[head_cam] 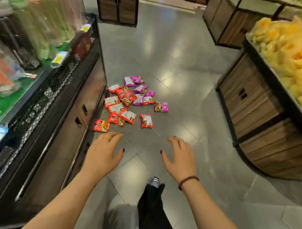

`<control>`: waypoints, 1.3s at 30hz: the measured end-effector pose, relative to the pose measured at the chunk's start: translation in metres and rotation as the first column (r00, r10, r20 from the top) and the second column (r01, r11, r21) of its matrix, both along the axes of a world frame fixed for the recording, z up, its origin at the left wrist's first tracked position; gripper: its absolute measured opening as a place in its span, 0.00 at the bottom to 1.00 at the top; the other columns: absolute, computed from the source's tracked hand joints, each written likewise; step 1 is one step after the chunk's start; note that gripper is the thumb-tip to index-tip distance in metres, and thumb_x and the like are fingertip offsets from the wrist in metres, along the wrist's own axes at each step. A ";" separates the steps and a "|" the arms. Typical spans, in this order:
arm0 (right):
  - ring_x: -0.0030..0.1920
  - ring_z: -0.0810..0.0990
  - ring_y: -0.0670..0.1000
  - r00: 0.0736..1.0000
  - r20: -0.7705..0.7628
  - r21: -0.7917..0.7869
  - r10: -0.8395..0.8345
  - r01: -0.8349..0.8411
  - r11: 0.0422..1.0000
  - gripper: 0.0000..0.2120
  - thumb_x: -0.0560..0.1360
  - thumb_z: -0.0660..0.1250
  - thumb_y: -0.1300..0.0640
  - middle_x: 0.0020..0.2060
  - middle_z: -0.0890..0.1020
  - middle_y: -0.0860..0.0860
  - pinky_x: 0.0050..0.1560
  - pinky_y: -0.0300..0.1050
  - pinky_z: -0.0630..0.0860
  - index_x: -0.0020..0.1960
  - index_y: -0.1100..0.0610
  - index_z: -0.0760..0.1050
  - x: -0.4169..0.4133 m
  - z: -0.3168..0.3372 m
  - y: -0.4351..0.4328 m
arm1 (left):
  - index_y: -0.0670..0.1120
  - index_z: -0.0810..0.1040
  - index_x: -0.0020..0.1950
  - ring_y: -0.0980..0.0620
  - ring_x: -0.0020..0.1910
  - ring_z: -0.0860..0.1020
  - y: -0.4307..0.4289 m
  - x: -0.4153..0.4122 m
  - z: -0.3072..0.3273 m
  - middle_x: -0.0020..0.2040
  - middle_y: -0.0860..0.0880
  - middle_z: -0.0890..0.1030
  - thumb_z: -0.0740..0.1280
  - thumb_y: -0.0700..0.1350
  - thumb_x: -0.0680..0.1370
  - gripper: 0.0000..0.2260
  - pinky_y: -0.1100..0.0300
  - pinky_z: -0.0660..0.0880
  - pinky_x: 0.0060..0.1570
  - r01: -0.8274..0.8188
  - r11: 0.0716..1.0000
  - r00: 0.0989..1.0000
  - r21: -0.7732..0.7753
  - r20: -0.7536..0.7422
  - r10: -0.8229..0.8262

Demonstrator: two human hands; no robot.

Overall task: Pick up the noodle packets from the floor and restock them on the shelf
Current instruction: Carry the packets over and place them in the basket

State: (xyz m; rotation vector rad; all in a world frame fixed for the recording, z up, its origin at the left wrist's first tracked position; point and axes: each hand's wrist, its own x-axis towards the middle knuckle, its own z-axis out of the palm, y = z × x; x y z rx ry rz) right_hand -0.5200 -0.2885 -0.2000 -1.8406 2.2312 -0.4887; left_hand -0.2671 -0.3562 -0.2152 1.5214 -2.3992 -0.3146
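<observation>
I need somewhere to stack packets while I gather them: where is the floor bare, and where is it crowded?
Bare floor lies between the noodle packets and the wooden bin, and between the nearest packets and the left hand and right hand. Crowded: packets overlap beside the black shelf base.

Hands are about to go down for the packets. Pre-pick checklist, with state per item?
1. Left hand free: ok, fingers spread, holds nothing.
2. Right hand free: ok, fingers spread, holds nothing.
3. Noodle packets in view: ok, red and purple ones scattered on the floor beside the shelf base.
4. Way to the pile: ok, nothing lies between the hands and the packets.
5. First target: ok, a red packet lies nearest, just beyond the left fingertips, untouched.
6. Free slot on the shelf: cannot tell, it is blurred and only bottles show.
</observation>
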 end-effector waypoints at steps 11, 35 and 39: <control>0.63 0.73 0.58 0.997 -0.021 0.047 0.073 -0.072 0.996 0.23 0.74 0.69 0.49 0.64 0.76 0.54 0.61 0.51 0.69 0.66 0.55 0.73 -0.127 -0.013 -0.219 | 0.42 0.78 0.64 0.41 0.56 0.78 -0.204 -0.122 0.006 0.57 0.43 0.81 0.75 0.46 0.70 0.24 0.48 0.79 0.49 -0.031 0.999 0.999 0.027 0.015 0.031; 0.65 0.70 0.56 0.980 0.012 0.271 0.201 -0.197 0.942 0.24 0.75 0.66 0.48 0.67 0.72 0.53 0.65 0.47 0.67 0.69 0.55 0.70 -0.237 -0.069 -0.615 | 0.45 0.78 0.65 0.39 0.55 0.78 -0.581 -0.203 -0.053 0.59 0.43 0.80 0.71 0.48 0.70 0.23 0.49 0.78 0.50 -0.195 0.960 0.980 0.201 0.008 0.197; 0.68 0.68 0.53 0.966 0.069 0.299 0.248 -0.257 0.919 0.24 0.76 0.67 0.48 0.68 0.71 0.50 0.68 0.46 0.65 0.70 0.51 0.69 -0.269 -0.094 -0.683 | 0.45 0.74 0.69 0.40 0.61 0.75 -0.608 -0.224 -0.085 0.64 0.43 0.77 0.71 0.48 0.70 0.27 0.47 0.76 0.56 -0.327 0.908 0.940 0.261 -0.009 0.341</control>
